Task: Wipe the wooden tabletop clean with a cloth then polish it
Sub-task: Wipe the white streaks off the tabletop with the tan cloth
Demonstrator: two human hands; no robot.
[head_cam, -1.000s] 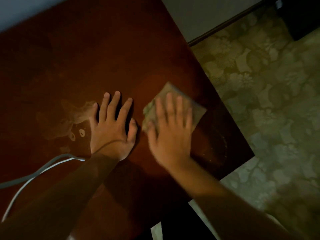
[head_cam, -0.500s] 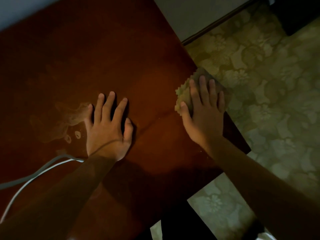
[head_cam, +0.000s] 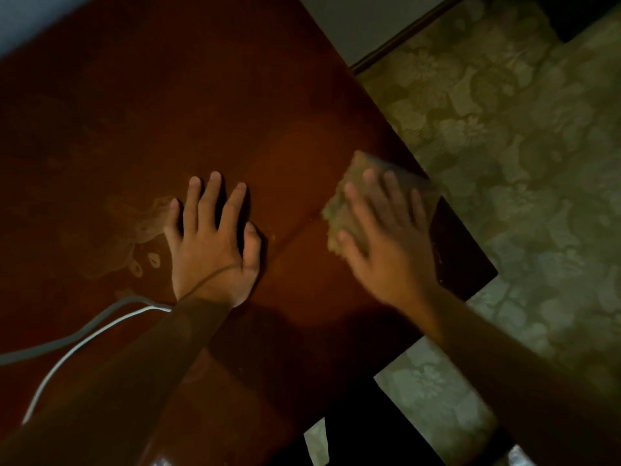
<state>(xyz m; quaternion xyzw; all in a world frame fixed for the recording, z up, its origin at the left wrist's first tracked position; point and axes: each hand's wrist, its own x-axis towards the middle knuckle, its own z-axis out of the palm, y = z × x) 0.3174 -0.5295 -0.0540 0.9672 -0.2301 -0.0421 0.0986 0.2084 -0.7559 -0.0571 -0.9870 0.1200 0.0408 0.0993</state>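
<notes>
Dark red-brown wood: the tabletop (head_cam: 208, 105) fills the left and middle of the view, glossy, with a pale smeared stain (head_cam: 134, 230) just left of the left hand.
Floor: an olive floral-patterned covering (head_cam: 510, 156) lies to the right, meeting a grey wall (head_cam: 363, 18) along a dark baseboard.
Right edge: the table's right edge runs diagonally down to a near corner, close beside the right hand.
Cloth: a tan cloth (head_cam: 346, 200) lies on the wood at that edge.
Right hand (head_cam: 386, 243): fingers straight and spread, pressing flat on the cloth; blurred.
Left hand (head_cam: 211, 243): palm down, fingers splayed, resting on bare wood, apart from the cloth.
Cables: a grey cable (head_cam: 67, 341) and a white one (head_cam: 84, 344) cross the near-left wood.
Open wood: the far half.
</notes>
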